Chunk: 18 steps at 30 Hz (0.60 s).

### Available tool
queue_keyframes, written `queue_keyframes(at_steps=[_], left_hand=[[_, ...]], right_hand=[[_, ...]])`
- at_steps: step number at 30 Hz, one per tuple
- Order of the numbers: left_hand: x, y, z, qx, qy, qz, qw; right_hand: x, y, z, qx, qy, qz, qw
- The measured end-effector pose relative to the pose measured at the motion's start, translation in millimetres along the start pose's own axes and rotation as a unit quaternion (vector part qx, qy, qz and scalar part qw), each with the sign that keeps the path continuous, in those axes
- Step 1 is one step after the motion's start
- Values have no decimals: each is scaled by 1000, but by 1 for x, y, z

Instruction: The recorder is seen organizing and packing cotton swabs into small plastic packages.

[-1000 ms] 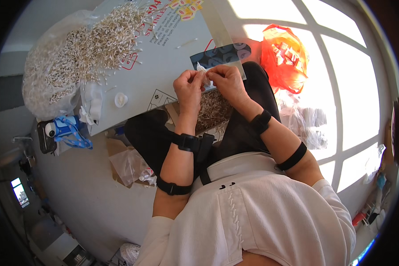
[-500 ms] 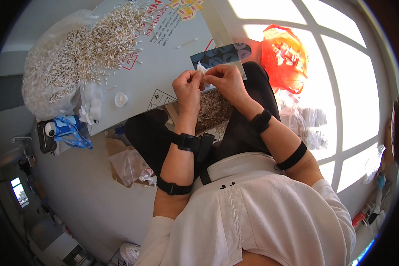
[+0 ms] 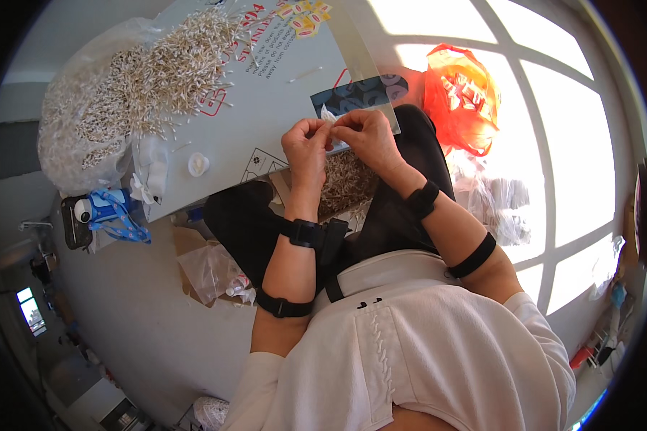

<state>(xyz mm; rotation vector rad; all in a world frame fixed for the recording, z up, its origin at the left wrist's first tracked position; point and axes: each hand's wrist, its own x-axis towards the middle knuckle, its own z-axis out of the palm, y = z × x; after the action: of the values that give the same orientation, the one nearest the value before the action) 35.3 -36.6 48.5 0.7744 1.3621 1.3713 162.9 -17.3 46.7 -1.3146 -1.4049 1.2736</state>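
Note:
My left hand (image 3: 305,147) and my right hand (image 3: 366,138) meet at the near edge of a light grey board (image 3: 266,108). Both pinch a small clear packet (image 3: 328,117) with white sticks in it, held between the fingertips. Under my hands lies a dark blue printed card (image 3: 352,93). Below my wrists, on my lap, sits a box of loose small sticks (image 3: 345,183). A large heap of white-tipped sticks (image 3: 151,72) is spread over the far left of the board, spilling from a clear plastic bag (image 3: 72,122).
An orange plastic bag (image 3: 460,97) lies on the floor to the right, with clear bags (image 3: 496,201) beside it. A small white cap (image 3: 198,164) rests near the board's left edge. A blue strap with a small device (image 3: 101,212) and a crumpled clear bag (image 3: 212,269) lie left of my knee.

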Motion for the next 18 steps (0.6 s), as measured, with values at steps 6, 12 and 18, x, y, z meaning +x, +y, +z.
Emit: queue_keyframes(at_steps=[6,12,18], left_hand=[[0,1,-1,3,2,-3,1000],[1,0,-3,-8,7,-9,1000],[2,0,-3,3,5,-1,1000]], right_hand=[[5,-4,-1,9,-12,16,1000],[8,-1,-2,69,-34,59,995],[11,3,1,72,-26,54,996]])
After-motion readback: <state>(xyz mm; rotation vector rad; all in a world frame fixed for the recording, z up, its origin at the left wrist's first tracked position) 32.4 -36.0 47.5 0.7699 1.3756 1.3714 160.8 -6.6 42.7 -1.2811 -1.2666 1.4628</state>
